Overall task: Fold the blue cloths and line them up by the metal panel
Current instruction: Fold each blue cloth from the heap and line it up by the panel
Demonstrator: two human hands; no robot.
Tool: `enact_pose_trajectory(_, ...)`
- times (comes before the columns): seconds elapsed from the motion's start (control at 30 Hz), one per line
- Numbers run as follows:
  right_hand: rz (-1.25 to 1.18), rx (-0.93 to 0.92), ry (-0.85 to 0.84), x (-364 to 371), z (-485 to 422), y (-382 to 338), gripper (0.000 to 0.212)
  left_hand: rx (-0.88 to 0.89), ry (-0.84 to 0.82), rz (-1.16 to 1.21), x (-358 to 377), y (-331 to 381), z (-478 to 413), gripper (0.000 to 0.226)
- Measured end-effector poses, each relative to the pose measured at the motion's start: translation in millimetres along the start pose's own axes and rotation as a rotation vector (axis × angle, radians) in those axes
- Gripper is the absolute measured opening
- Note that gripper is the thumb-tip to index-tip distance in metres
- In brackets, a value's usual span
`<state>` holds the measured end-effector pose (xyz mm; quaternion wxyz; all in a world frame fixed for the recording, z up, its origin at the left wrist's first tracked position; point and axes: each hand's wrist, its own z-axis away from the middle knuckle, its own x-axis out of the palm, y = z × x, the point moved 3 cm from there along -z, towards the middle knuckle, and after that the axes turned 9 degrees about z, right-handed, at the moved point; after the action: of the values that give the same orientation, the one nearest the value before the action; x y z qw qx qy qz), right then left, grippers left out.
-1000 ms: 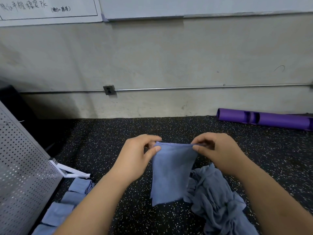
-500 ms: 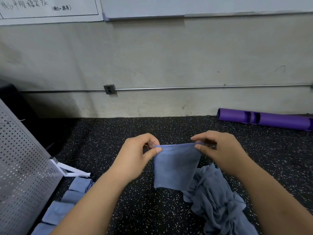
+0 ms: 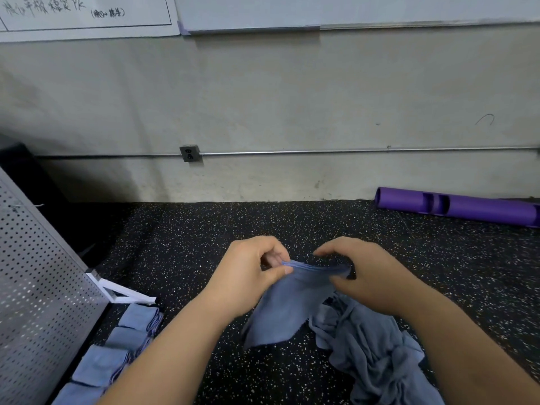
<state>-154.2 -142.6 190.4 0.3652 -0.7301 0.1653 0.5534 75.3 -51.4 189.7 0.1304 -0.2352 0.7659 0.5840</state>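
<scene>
Left hand point(image 3: 248, 273): up off the floor, thumb and forefinger pinching one end of the blue cloth's point(image 3: 289, 305) top hem, other fingers curled in.
Right hand point(image 3: 371, 276): level with it and close, fingers arched over and thumb under, clasping the hem's other end; blurred.
Blue cloth: doubled over, hanging slack between both hands, its lower corner down on the floor point(image 3: 204, 229).
Unfolded heap point(image 3: 377, 355): crumpled blue cloths under the right forearm.
Folded cloths point(image 3: 128, 340): four in a row, lined along the metal panel point(image 3: 38, 287).
Metal panel: perforated, leaning on a white foot point(image 3: 122, 293).
Far wall: purple tube point(image 3: 467, 207) at its base, socket point(image 3: 190, 153) on a conduit point(image 3: 350, 151).
Whiteboard point(image 3: 58, 7): handwritten characters ending "PK"; the rest is unreadable.
</scene>
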Motion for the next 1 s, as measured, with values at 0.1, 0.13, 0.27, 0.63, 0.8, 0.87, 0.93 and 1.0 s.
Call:
enact_pose_trajectory(0.1, -0.069, -0.055, -0.025, 7, -2, -18, 0.049, 0.033, -0.038, 0.002, 11, 2, 0, 0.021)
enact_pose_trajectory(0.13, -0.095, -0.058, -0.021, 9, -2, -21, 0.045, 0.043, -0.041, 0.011, 14, 4, 0, 0.022)
enact_pose_trajectory(0.27, -0.211, -0.044, 0.035, 12, -5, -22, 0.019, 0.005, -0.075, 0.186, 17, 6, -1, 0.030)
enact_pose_trajectory(0.63, -0.306, -0.059, -0.023, 0, -2, -21, 0.019, 0.000, -0.079, 0.182, 18, 4, 1, 0.035)
enact_pose_trajectory(0.8, -0.442, -0.014, 0.038, -5, -2, -20, 0.019, -0.030, -0.123, 0.140, 22, 3, 3, 0.039)
enact_pose_trajectory(0.87, -0.527, -0.009, 0.100, -8, -3, -17, 0.018, -0.060, -0.161, 0.018, 27, -6, 5, 0.039)
enact_pose_trajectory(0.93, -0.596, 0.004, 0.189, -11, -4, -8, 0.017, -0.079, -0.179, -0.097, 28, -15, 6, 0.033)
enact_pose_trajectory(1.0, -0.630, 0.044, 0.282, -15, -4, 2, 0.018, -0.107, -0.183, -0.144, 23, -21, 5, 0.028)
